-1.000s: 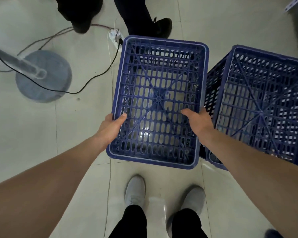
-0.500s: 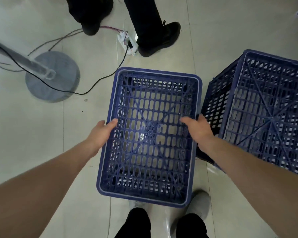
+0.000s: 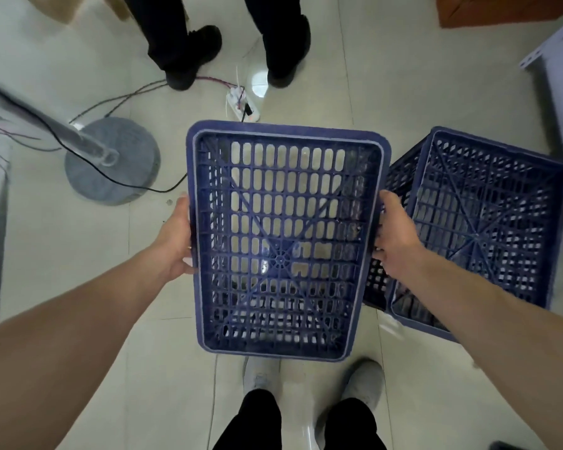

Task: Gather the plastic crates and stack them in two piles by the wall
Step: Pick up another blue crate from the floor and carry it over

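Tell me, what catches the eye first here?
A big blue crate fills the middle, gripped on its two long sides by the left hand and right hand. A second crate sits close on its right. At the upper left, a black cable trails past a round grey stand base.

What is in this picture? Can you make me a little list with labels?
crate: blue, empty, held at both long sides
left hand: grips the crate's left rim
right hand: grips the crate's right rim
second crate: blue, just right of the held one
floor: pale tiles, with a round stand base, cables and a white power strip
shoes: grey pair near, black pair far
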Tool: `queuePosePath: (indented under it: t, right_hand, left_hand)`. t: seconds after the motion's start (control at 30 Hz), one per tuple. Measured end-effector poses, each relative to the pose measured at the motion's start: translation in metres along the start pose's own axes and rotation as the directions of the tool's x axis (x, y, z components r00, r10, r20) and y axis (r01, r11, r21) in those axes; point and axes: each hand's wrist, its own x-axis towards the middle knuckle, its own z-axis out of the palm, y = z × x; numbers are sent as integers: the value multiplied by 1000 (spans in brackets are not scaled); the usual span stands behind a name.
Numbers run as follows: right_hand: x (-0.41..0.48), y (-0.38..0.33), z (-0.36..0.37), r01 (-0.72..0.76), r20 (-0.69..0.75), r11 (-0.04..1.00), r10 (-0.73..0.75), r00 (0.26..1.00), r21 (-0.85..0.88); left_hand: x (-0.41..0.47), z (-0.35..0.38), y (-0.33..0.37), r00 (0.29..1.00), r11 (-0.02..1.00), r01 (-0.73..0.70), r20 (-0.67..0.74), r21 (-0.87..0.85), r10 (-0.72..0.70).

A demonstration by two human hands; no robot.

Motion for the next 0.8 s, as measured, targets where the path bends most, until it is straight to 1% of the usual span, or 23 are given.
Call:
queuePosePath:
  t: [0.07, 0.13, 0.2, 0.27, 0.37, 0.53, 0.6, 0.73, 0.8]
  right_hand:
    - [-12, -9, -6, 30, -31, 999, -29, 999, 21]
    - [-20, -17, -12, 66, -29, 997, -65, 997, 36]
    - [-29, -24, -18, 73, -32, 996, -72, 997, 57]
    - [-40, -28, -21, 86, -21, 995, -85, 996, 50]
    - [-51, -28, -23, 123, 15, 992, -123, 992, 25]
    - [-64, -26, -32, 77, 36, 997, -78, 996, 30]
    - [-70, -23, -37, 52, 51, 999, -52, 997, 12]
    - [-81, -11, -45, -24, 53, 999, 26, 998, -32]
    - [-87, -6, -48, -26, 59, 999, 28, 998, -30]
  left_hand:
    - [-14, -4, 8, 1000, 1000, 2, 7, -5, -2]
    - [-23, -4, 12, 999, 1000, -6, 36, -8, 6]
    - [-33, -3, 18, 997, 999, -21, 67, -36, 23]
    - [-38, -1, 21, 996, 997, -27, 82, -66, 32]
    - [-45, -2, 26, 997, 994, -41, 65, -98, 48]
    - [-58, -11, 37, 996, 988, -68, 54, -139, 76]
    - [-63, -15, 43, 995, 991, -73, 55, -115, 80]
    - [-71, -25, 47, 997, 996, -11, 83, 87, 4]
    - [-76, -30, 44, 996, 988, 25, 83, 152, -38]
